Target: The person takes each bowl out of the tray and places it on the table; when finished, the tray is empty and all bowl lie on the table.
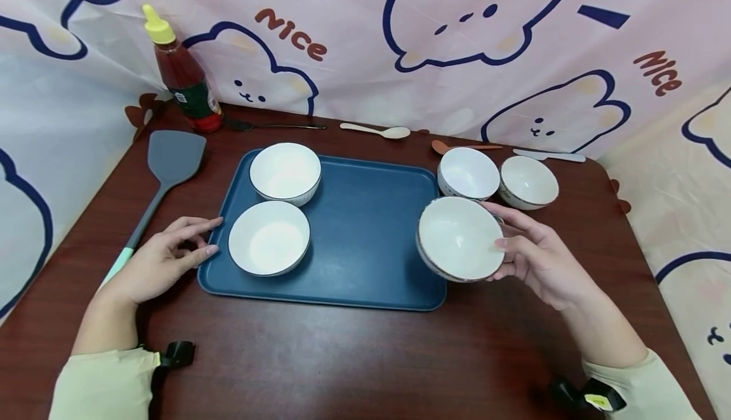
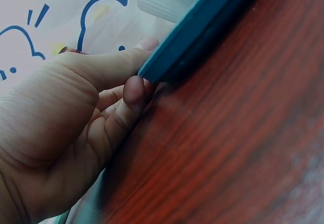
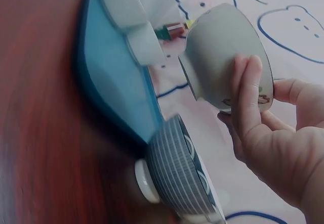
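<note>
My right hand (image 1: 537, 255) grips a white bowl (image 1: 459, 239) by its right side, thumb at the rim, holding it above the right end of the blue tray (image 1: 365, 236). The right wrist view shows fingers (image 3: 248, 92) against the outside of this bowl (image 3: 217, 52), raised off the table. At the tray's left edge is my left hand (image 1: 165, 255); the left wrist view shows it pinching the tray's rim (image 2: 174, 42) between thumb and fingers. Two white bowls, a rear one (image 1: 285, 169) and a front one (image 1: 270, 237), stand on the tray's left part.
Right of the tray stand a bowl striped outside (image 3: 177, 168) and a smaller bowl (image 1: 529, 182). A grey spatula (image 1: 174, 160) lies left. Behind are a red sauce bottle (image 1: 188, 84), a dark fork (image 1: 274, 125), a white spoon (image 1: 377, 131), a brown spoon (image 1: 465, 146) and a white knife (image 1: 551, 155).
</note>
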Action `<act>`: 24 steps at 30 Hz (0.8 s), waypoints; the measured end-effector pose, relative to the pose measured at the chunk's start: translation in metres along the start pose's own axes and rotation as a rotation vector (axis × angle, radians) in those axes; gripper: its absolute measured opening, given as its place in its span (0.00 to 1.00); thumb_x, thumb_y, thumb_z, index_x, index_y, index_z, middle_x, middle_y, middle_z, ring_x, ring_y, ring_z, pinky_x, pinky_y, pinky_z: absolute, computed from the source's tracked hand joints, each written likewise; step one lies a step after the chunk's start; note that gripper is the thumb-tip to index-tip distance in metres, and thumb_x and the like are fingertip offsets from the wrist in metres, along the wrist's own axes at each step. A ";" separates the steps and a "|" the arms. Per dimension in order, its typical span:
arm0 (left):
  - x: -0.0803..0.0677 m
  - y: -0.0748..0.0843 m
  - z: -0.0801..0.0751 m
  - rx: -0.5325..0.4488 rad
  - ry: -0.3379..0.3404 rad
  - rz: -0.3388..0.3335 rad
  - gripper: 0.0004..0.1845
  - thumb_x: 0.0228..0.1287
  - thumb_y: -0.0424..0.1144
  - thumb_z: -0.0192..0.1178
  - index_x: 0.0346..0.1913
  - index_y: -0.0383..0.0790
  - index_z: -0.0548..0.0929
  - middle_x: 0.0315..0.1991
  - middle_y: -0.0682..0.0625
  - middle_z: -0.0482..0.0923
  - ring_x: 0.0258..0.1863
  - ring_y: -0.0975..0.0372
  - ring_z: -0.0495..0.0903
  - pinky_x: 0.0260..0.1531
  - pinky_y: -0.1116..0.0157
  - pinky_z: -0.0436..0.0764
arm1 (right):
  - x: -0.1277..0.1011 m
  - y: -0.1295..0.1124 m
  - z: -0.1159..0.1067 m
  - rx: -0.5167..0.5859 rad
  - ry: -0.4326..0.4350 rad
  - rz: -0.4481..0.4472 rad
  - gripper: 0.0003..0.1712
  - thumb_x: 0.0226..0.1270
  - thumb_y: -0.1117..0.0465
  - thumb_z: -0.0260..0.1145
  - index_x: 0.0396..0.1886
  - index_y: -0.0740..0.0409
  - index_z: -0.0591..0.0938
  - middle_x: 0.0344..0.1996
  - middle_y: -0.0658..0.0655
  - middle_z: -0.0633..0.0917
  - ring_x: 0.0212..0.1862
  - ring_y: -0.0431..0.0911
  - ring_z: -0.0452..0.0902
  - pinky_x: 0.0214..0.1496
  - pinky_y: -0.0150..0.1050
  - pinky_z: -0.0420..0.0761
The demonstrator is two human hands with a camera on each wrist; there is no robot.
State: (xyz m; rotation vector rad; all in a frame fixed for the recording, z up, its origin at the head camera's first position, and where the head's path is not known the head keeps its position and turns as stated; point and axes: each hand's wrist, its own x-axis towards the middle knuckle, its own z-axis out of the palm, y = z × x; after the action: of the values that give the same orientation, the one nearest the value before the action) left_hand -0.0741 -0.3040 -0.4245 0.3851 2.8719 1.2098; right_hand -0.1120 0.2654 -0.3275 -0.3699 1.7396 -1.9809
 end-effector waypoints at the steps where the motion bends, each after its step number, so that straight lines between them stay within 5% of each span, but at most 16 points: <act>1: 0.001 0.000 0.000 0.000 0.000 0.002 0.26 0.68 0.34 0.63 0.68 0.40 0.75 0.50 0.52 0.71 0.38 0.74 0.71 0.33 0.78 0.72 | -0.002 -0.001 -0.004 0.021 -0.001 -0.010 0.30 0.77 0.75 0.45 0.75 0.55 0.65 0.57 0.55 0.80 0.36 0.48 0.89 0.36 0.39 0.86; 19: 0.000 0.001 0.000 -0.003 -0.004 -0.012 0.26 0.68 0.34 0.63 0.68 0.39 0.75 0.51 0.52 0.71 0.38 0.74 0.71 0.33 0.79 0.73 | -0.049 -0.001 -0.084 0.238 -0.062 -0.121 0.35 0.74 0.80 0.29 0.78 0.61 0.57 0.60 0.60 0.80 0.45 0.54 0.87 0.43 0.43 0.86; 24: -0.001 0.000 -0.001 0.001 -0.004 -0.010 0.26 0.68 0.34 0.63 0.68 0.40 0.75 0.51 0.53 0.71 0.38 0.74 0.71 0.33 0.79 0.73 | -0.055 0.002 -0.101 0.222 -0.046 -0.122 0.36 0.75 0.80 0.28 0.79 0.60 0.57 0.59 0.59 0.80 0.46 0.53 0.87 0.44 0.42 0.86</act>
State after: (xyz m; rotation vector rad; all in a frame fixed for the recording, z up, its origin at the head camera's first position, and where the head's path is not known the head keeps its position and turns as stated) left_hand -0.0735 -0.3043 -0.4238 0.3722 2.8671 1.2047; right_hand -0.1148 0.3802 -0.3394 -0.4500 1.4808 -2.2078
